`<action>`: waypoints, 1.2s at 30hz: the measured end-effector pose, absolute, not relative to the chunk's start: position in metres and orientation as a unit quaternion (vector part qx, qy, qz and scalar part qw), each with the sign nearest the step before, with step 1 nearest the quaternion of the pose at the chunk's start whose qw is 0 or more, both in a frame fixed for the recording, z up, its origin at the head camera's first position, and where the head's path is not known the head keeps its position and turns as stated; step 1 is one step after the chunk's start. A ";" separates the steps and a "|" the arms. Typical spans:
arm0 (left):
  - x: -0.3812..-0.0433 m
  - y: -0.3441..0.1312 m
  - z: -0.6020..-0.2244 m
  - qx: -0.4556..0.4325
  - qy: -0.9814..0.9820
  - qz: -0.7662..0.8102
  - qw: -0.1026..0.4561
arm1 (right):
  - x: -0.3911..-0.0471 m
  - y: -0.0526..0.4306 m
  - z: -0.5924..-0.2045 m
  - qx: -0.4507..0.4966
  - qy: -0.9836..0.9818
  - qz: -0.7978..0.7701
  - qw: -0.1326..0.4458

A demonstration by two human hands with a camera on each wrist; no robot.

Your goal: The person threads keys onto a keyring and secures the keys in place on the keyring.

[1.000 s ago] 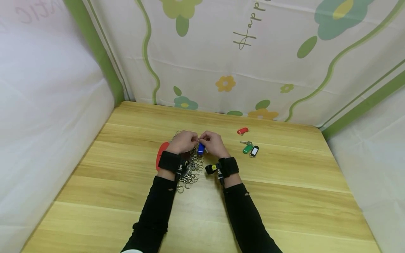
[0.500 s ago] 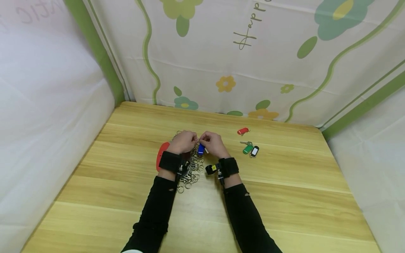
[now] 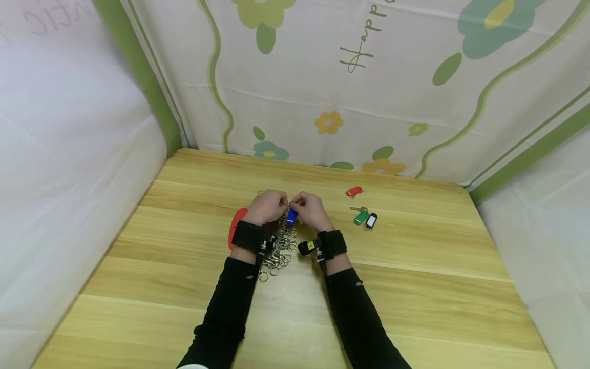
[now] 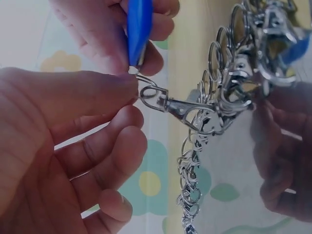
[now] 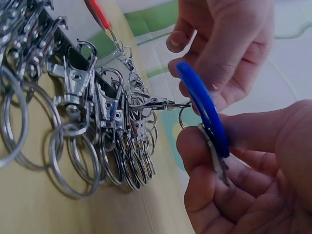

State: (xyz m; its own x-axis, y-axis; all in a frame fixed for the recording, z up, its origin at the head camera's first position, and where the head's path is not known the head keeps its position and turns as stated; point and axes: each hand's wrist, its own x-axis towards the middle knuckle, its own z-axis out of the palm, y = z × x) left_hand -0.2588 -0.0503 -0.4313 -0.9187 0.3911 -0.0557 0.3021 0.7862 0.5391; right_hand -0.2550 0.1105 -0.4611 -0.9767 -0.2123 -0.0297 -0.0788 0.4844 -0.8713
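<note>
My left hand and right hand meet fingertip to fingertip beside a row of metal rings and snap clasps. Between right thumb and fingers I pinch a blue key tag; a key lies against its underside, partly covered by my fingers. With left thumb and forefinger I grip a small metal ring joined to a snap clasp in the row. The tag's upper end is close to that ring; my fingertips hide whether the two are linked.
Several clasps with rings hang below my hands. A red rounded piece shows beside my left wrist. To the right on the wooden table lie a red tag, a green tag, a key and a black-framed tag.
The blue key tag has tilted slightly to the left, and my right wrist has shifted a little left. My left hand stays almost still.
</note>
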 end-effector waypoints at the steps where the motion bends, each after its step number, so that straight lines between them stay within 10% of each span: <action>1: -0.258 -0.050 -0.431 0.183 0.941 0.272 0.082 | -0.255 0.110 -0.461 -0.083 0.859 -0.501 0.069; 36: -0.257 -0.051 -0.430 0.195 0.947 0.247 0.068 | -0.255 0.113 -0.459 -0.114 0.868 -0.479 0.061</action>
